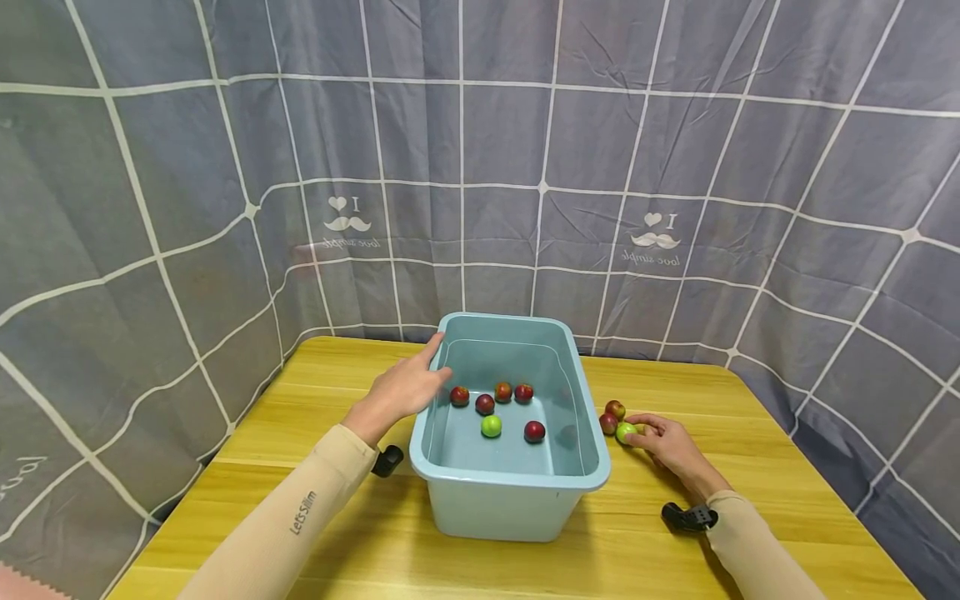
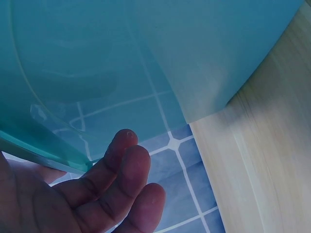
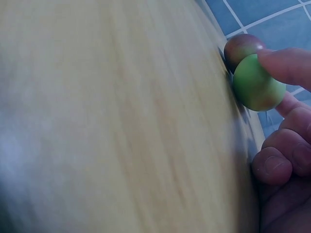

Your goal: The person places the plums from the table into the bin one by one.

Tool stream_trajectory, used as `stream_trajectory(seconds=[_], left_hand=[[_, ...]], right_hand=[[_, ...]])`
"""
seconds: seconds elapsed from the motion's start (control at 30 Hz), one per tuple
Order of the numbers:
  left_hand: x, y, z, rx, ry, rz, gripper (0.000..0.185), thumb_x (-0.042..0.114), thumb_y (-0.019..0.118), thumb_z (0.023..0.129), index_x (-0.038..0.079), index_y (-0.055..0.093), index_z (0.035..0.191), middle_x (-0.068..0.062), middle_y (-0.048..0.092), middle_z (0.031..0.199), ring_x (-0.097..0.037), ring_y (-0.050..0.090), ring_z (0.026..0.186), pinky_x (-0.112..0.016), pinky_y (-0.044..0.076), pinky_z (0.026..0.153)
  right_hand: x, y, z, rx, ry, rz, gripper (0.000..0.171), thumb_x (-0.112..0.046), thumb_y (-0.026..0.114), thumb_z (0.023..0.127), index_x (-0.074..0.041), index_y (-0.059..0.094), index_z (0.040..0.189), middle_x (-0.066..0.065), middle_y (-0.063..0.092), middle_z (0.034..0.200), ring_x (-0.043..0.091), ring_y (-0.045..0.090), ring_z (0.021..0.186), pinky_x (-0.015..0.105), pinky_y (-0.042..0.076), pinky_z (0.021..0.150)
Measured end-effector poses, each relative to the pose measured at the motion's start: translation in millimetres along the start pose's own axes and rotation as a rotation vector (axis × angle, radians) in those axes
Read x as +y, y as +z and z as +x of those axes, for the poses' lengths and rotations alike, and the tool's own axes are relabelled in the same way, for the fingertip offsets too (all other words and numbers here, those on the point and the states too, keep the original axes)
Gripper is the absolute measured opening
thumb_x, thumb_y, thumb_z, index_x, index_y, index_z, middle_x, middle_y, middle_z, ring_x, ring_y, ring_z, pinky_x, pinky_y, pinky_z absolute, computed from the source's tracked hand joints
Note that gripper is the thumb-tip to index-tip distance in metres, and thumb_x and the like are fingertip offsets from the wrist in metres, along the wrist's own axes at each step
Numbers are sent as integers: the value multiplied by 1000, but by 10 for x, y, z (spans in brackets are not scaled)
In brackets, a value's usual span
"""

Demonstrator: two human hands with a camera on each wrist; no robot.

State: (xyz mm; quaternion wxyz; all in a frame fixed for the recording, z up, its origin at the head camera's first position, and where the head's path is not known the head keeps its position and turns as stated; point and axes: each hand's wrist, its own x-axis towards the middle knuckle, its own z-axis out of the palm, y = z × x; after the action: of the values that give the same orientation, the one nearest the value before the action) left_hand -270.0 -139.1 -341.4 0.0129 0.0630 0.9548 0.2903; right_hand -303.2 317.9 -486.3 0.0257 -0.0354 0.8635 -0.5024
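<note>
Three loose fruits: a green fruit (image 1: 626,432) and two red fruits (image 1: 611,417) are seen on the wooden table (image 1: 750,467), just right of the blue tub (image 1: 510,487).
Right hand (image 1: 671,446): its fingertips are closed on the green fruit, one finger over the top and the thumb side under it, so it's pinched rather than just touched. The rest of the fingers are curled.
Direction: the green fruit lies at the tips of the fingers, toward the tub; the red ones sit just beyond it, touching or nearly so.
Long axis: none worth naming, the fruit is round.
Left hand (image 1: 405,387): laid on the tub's left rim with fingers straight and close together, nothing gripped. It's well apart from the loose fruit, so the right hand is clearly the nearer one.
Inside the tub: five red fruits and one green one (image 1: 491,426) are counted, and water seems to be in there.
Head view: the whole layout is given, but the pinch is tiny.
Right wrist view: the finger over the green fruit (image 3: 256,82) and a red one (image 3: 241,47) right behind it are shown close up.
Left wrist view: only the fingers (image 2: 116,174) under the tub wall (image 2: 146,58) are shown, no fruit.
</note>
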Motion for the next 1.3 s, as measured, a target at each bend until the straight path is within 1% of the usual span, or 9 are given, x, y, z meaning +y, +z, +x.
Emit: stream_trajectory(seconds=[0.37,0.47,0.63,0.8,0.83,0.9,1.0,1.2,1.3], left_hand=[[0,-16,-8,2,3,-9,72,46,39,101,30,9,164,-14,45,156,-38,57,127,-59,48,93],[-2,-19,-5,5,4,-5,72,47,39,101,30,9,164,-14,46,155,-38,58,126,-58,49,91],[-7,-19,-1,5,0,-1,72,47,39,101,30,9,164,-14,46,155,-37,58,126,-58,49,91],[-3,-12,-7,2,-2,-3,72,46,40,101,30,10,164,-13,46,156,-38,57,127,-59,48,93],[-2,-11,-8,2,-2,-5,72,46,40,101,30,10,164,-13,45,156,-38,57,128,-59,48,94],[1,-8,-9,0,-3,-9,72,46,40,101,30,10,164,-13,45,156,-38,56,129,-60,47,95],[1,-6,-9,-2,-4,-11,72,46,40,101,30,9,164,-13,44,157,-38,55,130,-60,46,97],[-2,-1,-8,1,-1,-10,71,47,40,101,31,9,164,-13,44,157,-38,56,129,-60,47,96],[-2,0,-8,1,1,-7,72,47,40,101,31,9,164,-13,45,156,-38,57,127,-59,47,95]], right_hand=[[-52,-8,6,-13,6,6,55,-27,77,89,3,61,132,-6,36,59,9,33,47,25,31,48],[-60,-14,8,-16,-7,-7,55,-28,77,89,4,61,131,-6,37,59,9,33,47,26,31,48],[-59,-15,13,-5,-6,-32,54,-29,78,89,3,63,130,-6,37,59,8,34,49,24,30,48],[-59,-26,3,-8,5,-48,53,-29,78,88,1,64,130,-5,37,59,10,34,48,26,30,49],[-59,-29,1,-15,-1,-53,54,-29,77,89,3,63,130,-5,37,59,10,34,48,27,30,49],[-59,-33,-1,-12,12,-45,53,-30,78,88,1,64,129,-5,38,58,10,35,47,26,30,49],[-61,-44,-6,-23,3,-43,54,-30,77,89,3,63,130,-4,39,58,11,37,47,27,31,49],[-68,-70,-24,-21,14,-5,54,-30,78,88,2,64,129,-4,39,57,11,38,47,26,33,48],[-70,-83,-31,-30,17,-2,55,-31,77,89,3,63,129,-4,39,57,12,38,47,27,34,48]])
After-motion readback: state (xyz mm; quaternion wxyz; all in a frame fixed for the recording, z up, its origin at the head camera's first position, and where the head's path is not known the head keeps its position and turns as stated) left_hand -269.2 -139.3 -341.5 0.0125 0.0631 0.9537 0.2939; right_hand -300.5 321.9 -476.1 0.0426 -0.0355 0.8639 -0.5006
